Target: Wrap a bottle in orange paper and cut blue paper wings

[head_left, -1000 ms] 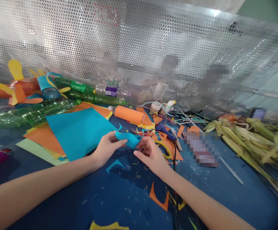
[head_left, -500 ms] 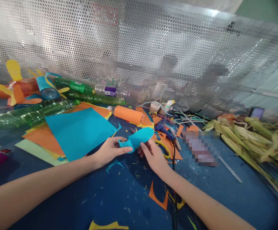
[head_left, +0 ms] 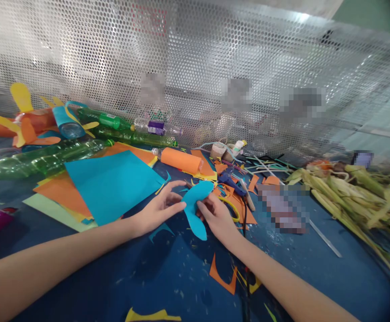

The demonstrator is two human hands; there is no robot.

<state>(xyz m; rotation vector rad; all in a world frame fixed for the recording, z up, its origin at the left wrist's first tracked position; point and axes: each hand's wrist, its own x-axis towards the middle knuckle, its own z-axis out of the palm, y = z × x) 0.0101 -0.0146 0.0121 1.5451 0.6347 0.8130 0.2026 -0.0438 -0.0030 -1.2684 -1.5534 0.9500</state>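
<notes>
A blue paper cutout (head_left: 195,206) with two rounded lobes hangs over the middle of the blue table, one lobe pointing up and right, the other down. My right hand (head_left: 216,217) pinches its right side between thumb and fingers. On the other side, my left hand (head_left: 163,206) has its fingers apart, with the thumb tip beside the cutout's left edge; whether it touches is hard to tell. Behind my left hand a blue sheet (head_left: 114,185) lies on orange and pale green sheets. An orange-wrapped bottle (head_left: 181,161) rests beyond the cutout.
Green plastic bottles (head_left: 50,158) and paper-decorated bottles (head_left: 35,120) lie at the left. To the right are a blue glue gun (head_left: 231,183), its black cable, yellow-handled scissors (head_left: 230,208), paper scraps and corn husks (head_left: 359,192). A perforated metal screen (head_left: 195,58) stands behind.
The blue cutout's curled left end has opened out and now points downward. My left hand has let go of it and spread its fingers, while my right hand keeps its hold.
</notes>
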